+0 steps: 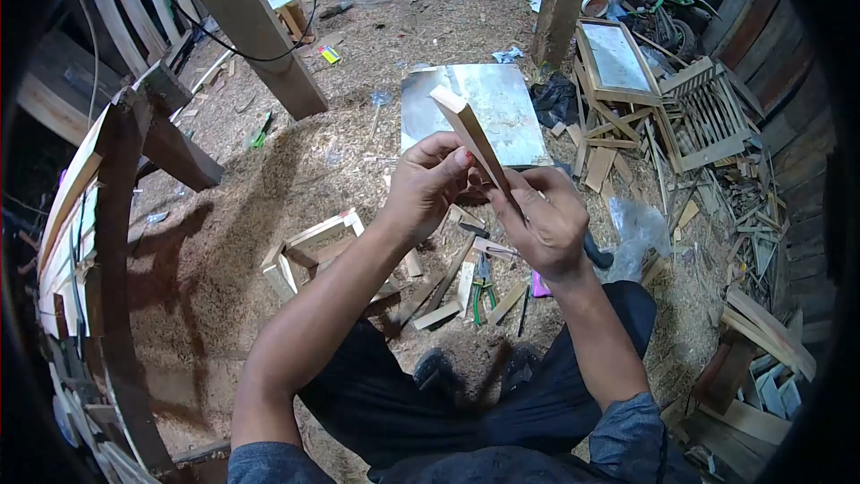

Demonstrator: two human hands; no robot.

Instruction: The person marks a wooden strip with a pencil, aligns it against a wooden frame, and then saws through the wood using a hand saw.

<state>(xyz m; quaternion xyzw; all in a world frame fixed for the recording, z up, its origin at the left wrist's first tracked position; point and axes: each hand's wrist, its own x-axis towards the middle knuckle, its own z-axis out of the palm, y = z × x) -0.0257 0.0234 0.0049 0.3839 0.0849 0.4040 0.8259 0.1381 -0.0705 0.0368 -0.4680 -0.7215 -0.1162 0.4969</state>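
Observation:
A short pale wooden slat (468, 130) is held up in front of me, tilted with its upper end toward the far left. My left hand (428, 184) grips it from the left side, fingers curled around its middle. My right hand (548, 220) holds its lower end from the right, thumb along the wood. Both hands hover above the sawdust floor, over a scatter of wood offcuts (448, 291) and green-handled pliers (482, 291). My dark-trousered legs and shoes show below.
A small open wooden frame (309, 255) lies on the sawdust at left. A metal sheet (488, 108) lies beyond the hands. Slatted frames and scrap wood (694, 116) pile up at right. Slanted beams (246, 22) and a post (563, 0) stand behind.

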